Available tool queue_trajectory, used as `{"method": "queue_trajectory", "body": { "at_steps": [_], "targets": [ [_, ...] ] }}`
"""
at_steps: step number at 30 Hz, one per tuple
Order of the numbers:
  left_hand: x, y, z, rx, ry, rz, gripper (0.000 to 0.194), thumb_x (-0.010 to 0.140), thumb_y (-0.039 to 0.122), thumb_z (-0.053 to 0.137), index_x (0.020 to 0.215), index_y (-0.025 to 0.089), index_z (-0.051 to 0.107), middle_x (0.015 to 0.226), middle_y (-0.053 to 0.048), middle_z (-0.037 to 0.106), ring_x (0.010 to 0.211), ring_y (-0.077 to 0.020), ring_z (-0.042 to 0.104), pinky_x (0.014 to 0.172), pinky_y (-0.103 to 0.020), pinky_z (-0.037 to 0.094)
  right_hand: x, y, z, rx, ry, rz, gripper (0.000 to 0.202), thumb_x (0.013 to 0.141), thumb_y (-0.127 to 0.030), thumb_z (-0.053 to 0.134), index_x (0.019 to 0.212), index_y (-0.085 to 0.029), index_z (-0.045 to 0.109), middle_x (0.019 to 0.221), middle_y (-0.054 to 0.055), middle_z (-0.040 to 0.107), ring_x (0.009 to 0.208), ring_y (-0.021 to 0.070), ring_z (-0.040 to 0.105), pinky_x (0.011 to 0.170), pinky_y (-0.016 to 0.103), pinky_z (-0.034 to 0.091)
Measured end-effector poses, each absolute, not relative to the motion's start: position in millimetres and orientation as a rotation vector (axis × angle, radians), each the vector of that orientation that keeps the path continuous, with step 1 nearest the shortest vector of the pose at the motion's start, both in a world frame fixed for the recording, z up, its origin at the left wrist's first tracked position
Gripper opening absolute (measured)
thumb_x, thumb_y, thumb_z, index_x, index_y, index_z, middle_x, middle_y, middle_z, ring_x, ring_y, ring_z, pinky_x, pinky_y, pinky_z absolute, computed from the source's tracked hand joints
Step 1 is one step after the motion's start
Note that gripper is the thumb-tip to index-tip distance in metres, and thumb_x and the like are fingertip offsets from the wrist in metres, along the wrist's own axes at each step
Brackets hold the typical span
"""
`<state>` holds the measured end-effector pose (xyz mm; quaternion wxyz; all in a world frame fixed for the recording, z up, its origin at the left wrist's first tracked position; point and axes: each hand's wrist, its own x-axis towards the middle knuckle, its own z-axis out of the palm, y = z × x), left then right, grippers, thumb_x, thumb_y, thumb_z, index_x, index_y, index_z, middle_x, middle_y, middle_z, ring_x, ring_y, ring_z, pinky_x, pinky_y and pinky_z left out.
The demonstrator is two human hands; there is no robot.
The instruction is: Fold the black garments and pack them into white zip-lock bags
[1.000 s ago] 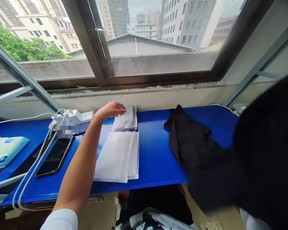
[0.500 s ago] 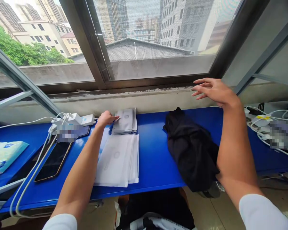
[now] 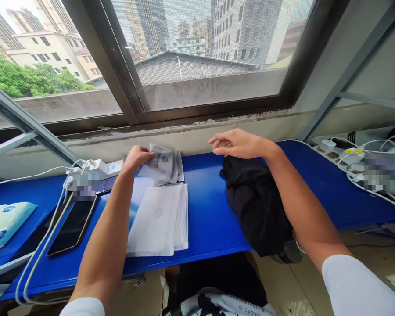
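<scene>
My left hand [image 3: 139, 157] pinches the left edge of a grey printed plastic bag [image 3: 164, 166] and lifts it off a small stack of bags [image 3: 180, 169] by the wall. Closer to me lies a pile of larger frosted zip bags [image 3: 156, 219], overlapping like a fan. My right hand [image 3: 238, 144] is in the air with nothing in it, its fingers loosely bent and apart. Just below that hand, a bundle of black cloth [image 3: 255, 206] rests on the blue table [image 3: 207, 197] and hangs slightly over the front edge.
At left are a phone [image 3: 74, 226], a power strip [image 3: 113, 166] with chargers and white cables, and a tissue pack [image 3: 8, 221]. Cables and small devices [image 3: 352, 156] crowd the far right. Metal posts [image 3: 335, 101] slant on both sides before the window.
My right hand has moved left and down, over the far end of the black cloth. My left hand has raised the top grey bag, which now tilts up.
</scene>
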<state>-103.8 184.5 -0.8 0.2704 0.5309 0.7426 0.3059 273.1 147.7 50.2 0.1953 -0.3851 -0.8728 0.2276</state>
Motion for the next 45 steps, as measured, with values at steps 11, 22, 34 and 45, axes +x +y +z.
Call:
{"method": "queue_trajectory", "body": {
  "at_steps": [11, 22, 34, 45],
  "targets": [
    [-13.4, 118.4, 59.1, 1.489, 0.935, 1.109, 0.048, 0.061, 0.026, 0.096, 0.1, 0.016, 0.071, 0.088, -0.006, 0.076, 0.079, -0.0195, 0.074, 0.069, -0.03, 0.061, 246.2, 146.0, 43.3, -0.924, -1.735, 0.52, 0.048, 0.095, -0.071, 0.057, 0.109, -0.026, 0.06, 0.087, 0.004, 0.065, 0.075, 0.0187, 0.065, 0.06, 0.03, 0.055],
    [-0.6, 113.4, 60.8, 1.701, 0.831, 1.301, 0.052, 0.072, 0.031, 0.091, 0.119, 0.02, 0.071, 0.106, -0.01, 0.077, 0.098, -0.0246, 0.075, 0.08, -0.034, 0.064, 244.9, 110.0, 60.3, -0.921, -1.818, 0.226, 0.041, 0.105, -0.064, 0.038, 0.104, -0.028, 0.057, 0.075, 0.002, 0.049, 0.064, 0.0178, 0.042, 0.061, 0.032, 0.038],
    [27.3, 86.6, 61.5, 1.937, 0.864, 1.558, 0.016, 0.08, 0.033, 0.085, 0.082, 0.019, 0.077, 0.081, -0.003, 0.075, 0.074, -0.0177, 0.071, 0.065, -0.028, 0.058, 227.7, 90.1, 56.9, -0.793, -2.079, 0.162, 0.032, 0.109, -0.048, 0.035, 0.093, -0.026, 0.052, 0.067, -0.003, 0.043, 0.059, 0.0153, 0.038, 0.063, 0.031, 0.032],
    [31.2, 87.6, 57.3, 1.895, 0.9, 1.672, 0.013, 0.079, 0.032, 0.084, 0.077, 0.02, 0.078, 0.077, -0.001, 0.075, 0.069, -0.0151, 0.067, 0.061, -0.028, 0.052, 226.4, 83.5, 58.6, -0.814, -2.167, 0.093, 0.04, 0.107, -0.042, 0.041, 0.073, -0.022, 0.035, 0.06, -0.004, 0.037, 0.056, 0.0122, 0.031, 0.06, 0.031, 0.022]
  ]
}}
